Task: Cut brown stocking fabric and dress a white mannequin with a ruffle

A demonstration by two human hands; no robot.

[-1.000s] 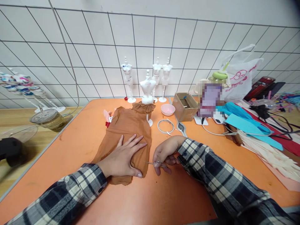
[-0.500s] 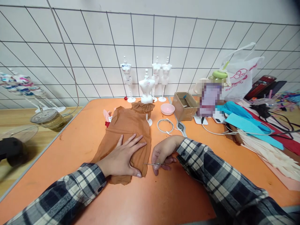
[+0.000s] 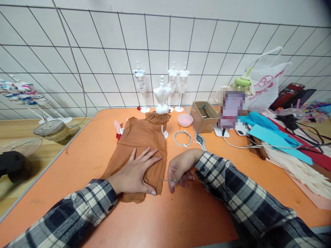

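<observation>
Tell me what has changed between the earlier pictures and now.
Very little. Since the first picture, the lower fingers of the right hand have drawn in slightly, and the thin metal tool it holds looks a bit more level. Nothing was taken hold of or let go. The left hand stays spread on the brown cloth; the pink bowl and cardboard box stay put.
</observation>
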